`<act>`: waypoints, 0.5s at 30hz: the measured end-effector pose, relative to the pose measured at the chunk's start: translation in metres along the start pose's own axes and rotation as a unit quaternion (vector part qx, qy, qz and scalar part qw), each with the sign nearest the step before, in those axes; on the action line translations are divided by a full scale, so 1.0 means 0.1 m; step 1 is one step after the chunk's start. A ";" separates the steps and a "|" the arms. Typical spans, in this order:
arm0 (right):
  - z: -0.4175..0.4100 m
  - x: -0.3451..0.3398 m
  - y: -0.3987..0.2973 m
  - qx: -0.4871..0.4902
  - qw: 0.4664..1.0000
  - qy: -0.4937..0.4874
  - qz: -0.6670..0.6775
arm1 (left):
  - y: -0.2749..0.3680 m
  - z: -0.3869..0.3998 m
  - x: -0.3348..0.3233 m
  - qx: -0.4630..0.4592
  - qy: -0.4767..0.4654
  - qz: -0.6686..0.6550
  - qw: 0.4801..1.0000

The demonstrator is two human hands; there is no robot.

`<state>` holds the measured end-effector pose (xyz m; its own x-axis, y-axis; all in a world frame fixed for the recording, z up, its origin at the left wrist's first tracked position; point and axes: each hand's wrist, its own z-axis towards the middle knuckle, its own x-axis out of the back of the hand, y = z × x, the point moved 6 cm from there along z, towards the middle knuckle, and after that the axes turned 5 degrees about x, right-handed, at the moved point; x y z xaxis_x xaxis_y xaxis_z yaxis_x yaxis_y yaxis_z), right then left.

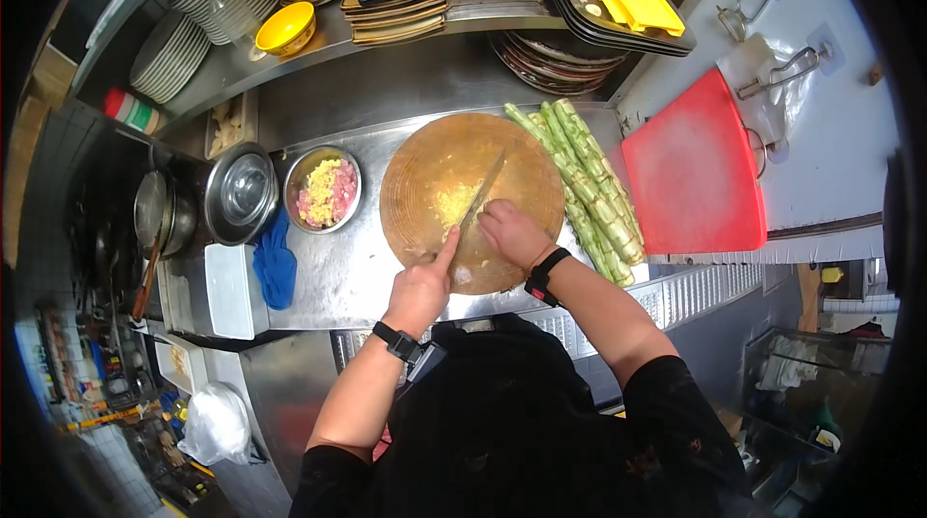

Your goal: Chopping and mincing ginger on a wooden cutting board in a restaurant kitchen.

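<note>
A round wooden chopping block [405, 185] lies before me with a small heap of finely chopped pale yellow food [453, 204] on it, perhaps ginger or garlic. My left hand [424, 290] grips a knife [487, 186], index finger stretched along it; the handle is hidden in the hand. The blade slants up and right across the block, beside the heap. Right of the blade, my right hand [516, 232] has its fingers bunched on pale yellow food, mostly hidden. A steel bowl [291, 203] left of the block holds pink raw meat and chopped yellow food [319, 181].
Thick green stalks [597, 185] lie against the block's right side, near a red cutting board [695, 170]. Leftward are a steel basin [241, 192], a blue cloth or glove [275, 264] and a white container [230, 293]. A shelf [500, 20] above holds plates, trays and a yellow bowl [285, 29].
</note>
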<state>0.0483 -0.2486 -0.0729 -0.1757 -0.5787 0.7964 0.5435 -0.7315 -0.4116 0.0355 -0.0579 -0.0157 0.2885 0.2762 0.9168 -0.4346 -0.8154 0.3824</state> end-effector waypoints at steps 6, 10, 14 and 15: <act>0.00 0.04 -0.01 0.001 0.999 -0.004 -0.033 | 0.05 -0.01 0.03 -0.008 0.004 -0.008 1.000; 0.00 0.05 0.01 -0.011 1.000 0.000 -0.020 | 0.15 -0.04 0.13 -0.016 0.009 -0.010 1.000; 0.02 0.01 0.05 -0.041 0.998 -0.051 -0.023 | 0.24 -0.05 0.13 -0.028 0.014 0.007 0.999; 0.02 0.02 0.06 -0.028 0.999 -0.037 -0.016 | 0.25 -0.04 0.11 -0.028 0.015 0.007 0.999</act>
<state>0.0526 -0.2532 -0.0730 -0.1297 -0.5281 0.8392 0.4916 -0.7693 -0.4081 0.0248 -0.0733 0.0038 0.2565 0.2798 0.9252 -0.4854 -0.7905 0.3736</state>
